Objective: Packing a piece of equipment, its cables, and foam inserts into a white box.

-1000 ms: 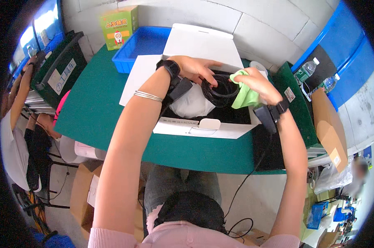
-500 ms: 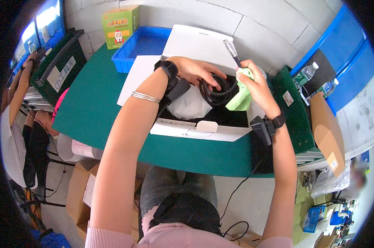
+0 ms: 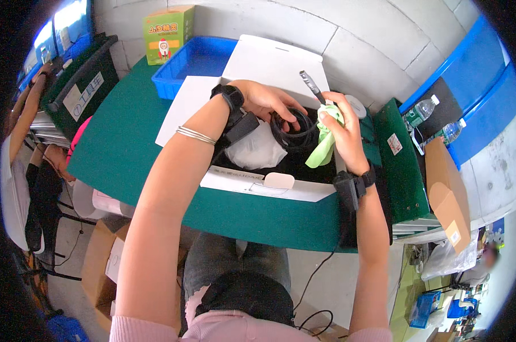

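An open white cardboard box stands on the green table with its lid raised at the back. My left hand reaches over it, fingers curled round a coiled black cable. Beside the coil a white plastic-wrapped bundle lies in the box. My right hand is closed on a light green cloth, at the right side of the box. From the top of the cloth sticks a silver and black cable connector, pointing up and to the left.
Behind the box sits a blue plastic tray, with a green and yellow carton near it. A dark green cabinet borders the table at right, with plastic bottles beyond. Another person's arm shows at far left.
My right hand has moved slightly left and lower with the cloth and connector. The left hand keeps hold of the coil. The whole view has shifted a little.
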Motion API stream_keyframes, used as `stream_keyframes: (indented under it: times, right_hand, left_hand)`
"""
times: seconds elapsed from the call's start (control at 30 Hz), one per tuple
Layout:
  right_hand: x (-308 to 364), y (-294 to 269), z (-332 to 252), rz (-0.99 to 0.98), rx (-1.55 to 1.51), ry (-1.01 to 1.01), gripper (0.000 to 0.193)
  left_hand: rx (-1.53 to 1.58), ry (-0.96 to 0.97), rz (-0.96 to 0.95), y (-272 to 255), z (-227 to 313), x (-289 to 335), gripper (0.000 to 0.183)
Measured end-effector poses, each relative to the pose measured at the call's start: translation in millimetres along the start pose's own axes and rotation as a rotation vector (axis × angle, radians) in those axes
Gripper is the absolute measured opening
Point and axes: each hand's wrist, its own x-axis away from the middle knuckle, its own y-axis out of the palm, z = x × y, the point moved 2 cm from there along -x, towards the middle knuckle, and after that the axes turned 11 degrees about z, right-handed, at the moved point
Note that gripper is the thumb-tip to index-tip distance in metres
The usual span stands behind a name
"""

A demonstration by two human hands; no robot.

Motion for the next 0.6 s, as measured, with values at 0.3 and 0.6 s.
stream_keyframes:
  times: [0.3,0.6]
  right_hand:
    - [9,-4,-15,-0.088,-0.050,0.234,0.025]
    - [44,4,-25,0.039,-0.183,0.372,0.019]
  left_hand:
    - [0.049,-0.035,0.037,2,2,4,0.060]
    - [0.042,-0.024,0.029,3,3,2,0.062]
